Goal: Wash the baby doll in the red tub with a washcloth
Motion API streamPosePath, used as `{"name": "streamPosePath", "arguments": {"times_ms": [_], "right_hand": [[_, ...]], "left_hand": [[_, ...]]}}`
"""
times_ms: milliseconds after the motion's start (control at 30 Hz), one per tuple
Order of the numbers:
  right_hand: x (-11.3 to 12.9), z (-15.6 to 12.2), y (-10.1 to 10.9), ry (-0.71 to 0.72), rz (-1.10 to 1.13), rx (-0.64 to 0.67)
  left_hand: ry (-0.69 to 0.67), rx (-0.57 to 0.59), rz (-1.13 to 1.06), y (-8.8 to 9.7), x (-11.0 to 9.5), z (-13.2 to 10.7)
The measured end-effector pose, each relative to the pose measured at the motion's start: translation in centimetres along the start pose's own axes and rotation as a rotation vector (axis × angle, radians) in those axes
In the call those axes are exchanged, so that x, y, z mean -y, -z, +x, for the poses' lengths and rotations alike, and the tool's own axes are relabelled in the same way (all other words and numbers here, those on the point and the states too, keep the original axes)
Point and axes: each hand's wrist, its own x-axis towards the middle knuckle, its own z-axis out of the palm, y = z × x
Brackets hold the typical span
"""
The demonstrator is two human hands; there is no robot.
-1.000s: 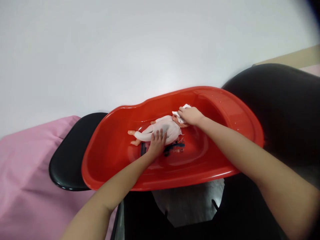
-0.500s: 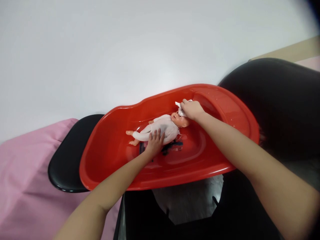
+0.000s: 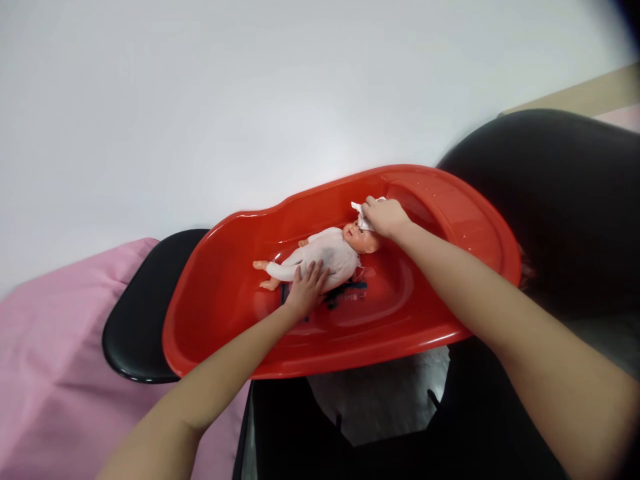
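A baby doll (image 3: 330, 251) with a white cloth body lies on its back in a red baby bathtub (image 3: 215, 320), its head to the right and its bare feet to the left. My left hand (image 3: 306, 291) rests with fingers spread on the near side of the doll's body. At the doll's head, my right hand (image 3: 384, 215) pinches a crumpled white cloth (image 3: 363, 220) against the forehead; whether it is fabric or tissue I cannot tell. The upper part of the doll's face is partly covered.
The tub rests on a black seat (image 3: 140, 313) at its left. A larger black rounded object (image 3: 545, 193) stands behind its right end. Pink fabric (image 3: 45, 373) hangs at the left, and a white wall (image 3: 225, 100) rises behind the tub.
The view has shifted very slightly. Both hands stay almost where they were, the left on the doll's body and the right holding the white cloth at its forehead.
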Motion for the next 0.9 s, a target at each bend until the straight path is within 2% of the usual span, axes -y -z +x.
{"name": "streamPosePath", "arguments": {"times_ms": [100,233,333,400,567,700,900], "right_hand": [[0.0,0.0,0.0,0.001,-0.008,-0.005],[0.0,-0.1,-0.1,0.01,-0.007,-0.003],[0.0,-0.2,-0.1,0.015,-0.012,0.001],[0.1,-0.2,-0.1,0.015,-0.022,0.003],[0.1,-0.3,0.0,0.019,-0.055,0.023],[0.1,-0.2,0.0,0.026,-0.069,0.032],[0.1,-0.1,-0.3,0.035,-0.066,0.036]], "left_hand": [[-0.043,-0.022,-0.028,0.5,1.5,-0.6],[-0.063,0.005,-0.117,0.5,6.4,-1.6],[0.054,0.07,-0.139,-0.3,10.4,-2.0],[0.135,0.093,-0.131,-0.9,12.0,-2.0],[0.251,0.045,-0.08,-1.9,12.9,-0.8],[0.22,0.044,-0.018,-1.9,13.1,-0.7],[0.13,0.091,0.085,-1.2,12.6,-2.8]]}}
